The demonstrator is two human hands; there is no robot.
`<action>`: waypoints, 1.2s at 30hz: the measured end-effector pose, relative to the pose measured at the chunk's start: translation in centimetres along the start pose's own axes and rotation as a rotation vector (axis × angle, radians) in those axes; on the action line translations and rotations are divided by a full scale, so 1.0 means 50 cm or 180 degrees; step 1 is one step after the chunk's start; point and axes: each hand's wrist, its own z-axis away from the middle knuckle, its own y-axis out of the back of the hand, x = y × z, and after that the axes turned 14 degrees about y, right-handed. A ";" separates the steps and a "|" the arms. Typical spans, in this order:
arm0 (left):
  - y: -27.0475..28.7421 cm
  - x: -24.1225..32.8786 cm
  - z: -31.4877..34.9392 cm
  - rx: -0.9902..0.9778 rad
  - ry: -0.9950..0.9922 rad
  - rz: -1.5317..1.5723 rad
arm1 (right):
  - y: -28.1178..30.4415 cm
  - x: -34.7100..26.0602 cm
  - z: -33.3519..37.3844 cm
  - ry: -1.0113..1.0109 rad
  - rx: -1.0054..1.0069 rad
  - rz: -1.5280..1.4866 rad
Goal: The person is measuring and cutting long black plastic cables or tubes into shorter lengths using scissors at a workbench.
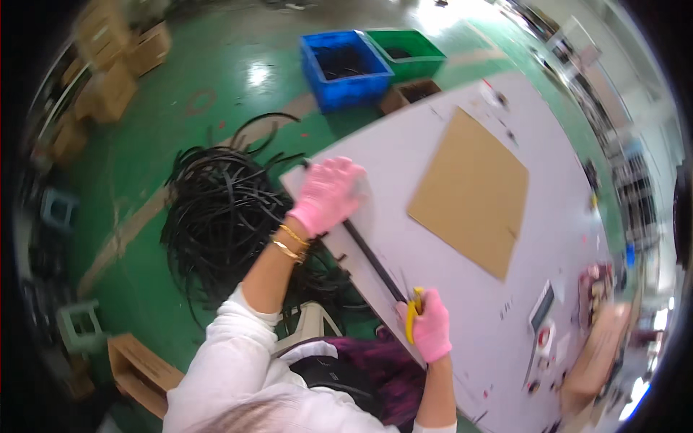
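Note:
A long black strip (375,260) lies slantwise along the near left edge of the pale table. Over its far part is my left hand (328,193) in a pink glove, fingers closed around it; a short black end shows beyond the fingers. My right hand (431,328), also in a pink glove, grips a yellow-handled tool (413,314) beside the strip's near end. Whether the tool is scissors or pliers is not clear, as its working end barely shows. On the floor left of the table sits a big tangled heap of black strips (227,209).
A brown cardboard sheet (473,191) lies on the table (390,187). Beyond the table stand a blue crate (354,90), a green crate (419,66) and a small carton (393,99). An open cardboard box (148,372) and a pale stool (79,325) are at left.

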 end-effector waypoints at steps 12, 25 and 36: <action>-0.051 -0.088 -0.020 -0.0060 -0.0445 -0.0753 | 0.286 0.130 0.479 -0.2031 0.0512 -0.2488; -0.024 -0.046 -0.042 -0.0385 -0.0720 -0.0902 | 0.414 0.307 0.617 -0.2460 0.0686 -0.0217; -0.034 -0.066 -0.051 -0.0367 -0.0723 -0.0791 | 0.415 0.314 0.580 -0.2818 0.0048 0.0603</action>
